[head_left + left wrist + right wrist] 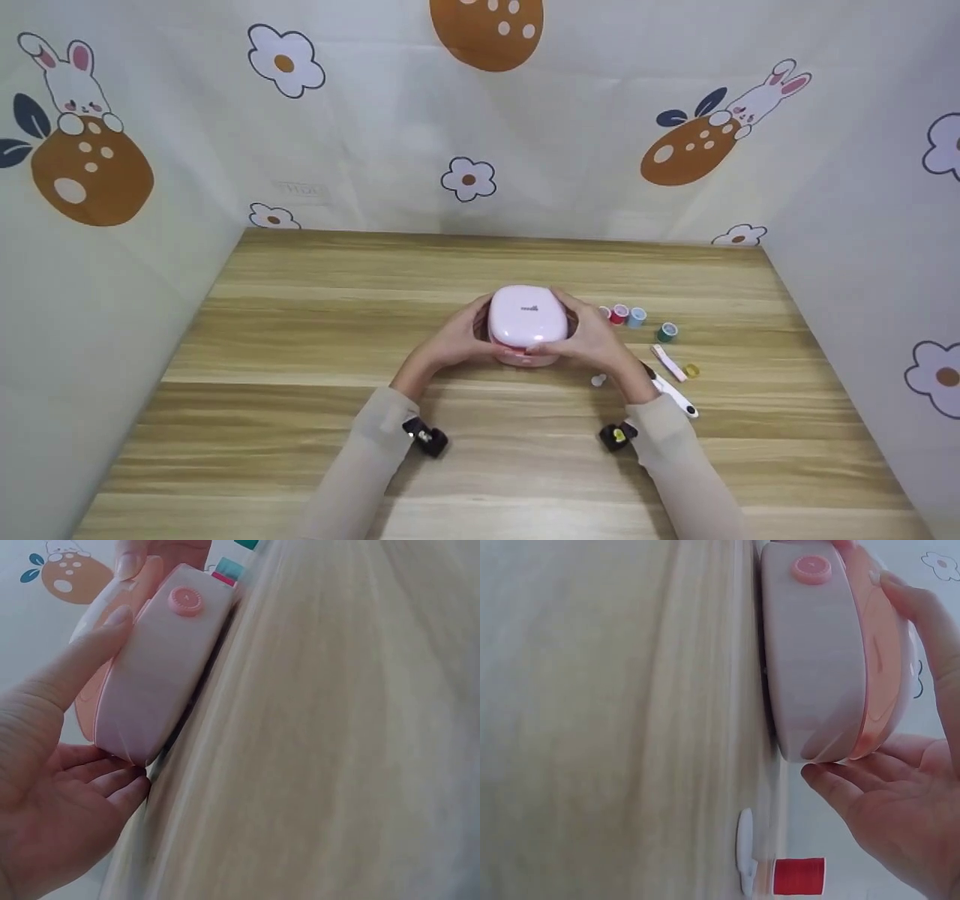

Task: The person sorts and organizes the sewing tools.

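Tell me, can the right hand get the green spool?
Probably yes. The green spool is close to the right hand, on its outer side, and nothing seems to stand between them. But that hand is holding the box, so it would likely have to let go first.

Kinda looks like a screened-off tabletop setup, home or studio's hard to say, with bunny-and-flower sheeting [390,120] far, left and right around a wood-grain table [300,322].

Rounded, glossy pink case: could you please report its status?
Left hand, right hand gripping opposite sides. Case on wood-grain tabletop. Small coloured thread spools beside right hand, apparently not blocking.
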The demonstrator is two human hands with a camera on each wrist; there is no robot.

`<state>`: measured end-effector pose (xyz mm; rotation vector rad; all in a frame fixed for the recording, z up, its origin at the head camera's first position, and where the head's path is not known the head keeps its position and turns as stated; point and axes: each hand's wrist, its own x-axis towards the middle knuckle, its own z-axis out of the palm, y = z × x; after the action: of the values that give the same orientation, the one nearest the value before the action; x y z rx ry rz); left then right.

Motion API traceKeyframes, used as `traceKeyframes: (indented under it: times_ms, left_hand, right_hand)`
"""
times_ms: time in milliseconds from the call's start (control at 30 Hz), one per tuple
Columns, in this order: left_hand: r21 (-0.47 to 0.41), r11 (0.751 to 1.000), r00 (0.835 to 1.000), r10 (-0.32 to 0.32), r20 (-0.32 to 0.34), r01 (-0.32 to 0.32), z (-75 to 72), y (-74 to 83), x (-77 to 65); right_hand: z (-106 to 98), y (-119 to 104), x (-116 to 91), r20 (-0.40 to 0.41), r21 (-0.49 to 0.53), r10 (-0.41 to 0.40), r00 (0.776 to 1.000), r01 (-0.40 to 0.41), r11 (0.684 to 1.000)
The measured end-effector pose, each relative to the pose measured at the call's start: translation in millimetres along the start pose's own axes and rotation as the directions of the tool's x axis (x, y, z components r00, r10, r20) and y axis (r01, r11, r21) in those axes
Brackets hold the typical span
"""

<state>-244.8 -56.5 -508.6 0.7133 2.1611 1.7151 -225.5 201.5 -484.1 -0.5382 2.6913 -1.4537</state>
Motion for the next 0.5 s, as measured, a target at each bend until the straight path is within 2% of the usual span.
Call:
traceKeyframes:
  times_ms: [267,367,500]
  left_hand:
    - [0.010,1.000,1.000,-0.020,-0.003,0.020,-0.2,0.3,-0.8]
    - [0.000,1.000,1.000,-0.018,-0.002,0.018,-0.3,0.5,-0.7]
    - [0.004,1.000,1.000,-0.007,0.002,0.007,-0.7,0.4,-0.6]
  right_hand:
    - [1,-6,-6,-0.023,0.029,-0.047,0.999,0.048,0.998]
    - [1,-9,-9,-0.041,-0.017,-0.078,0.996,0.077,0.997]
    - [1,-13,-12,-0.082,-0.170,-0.164,0.983,0.148,0.974]
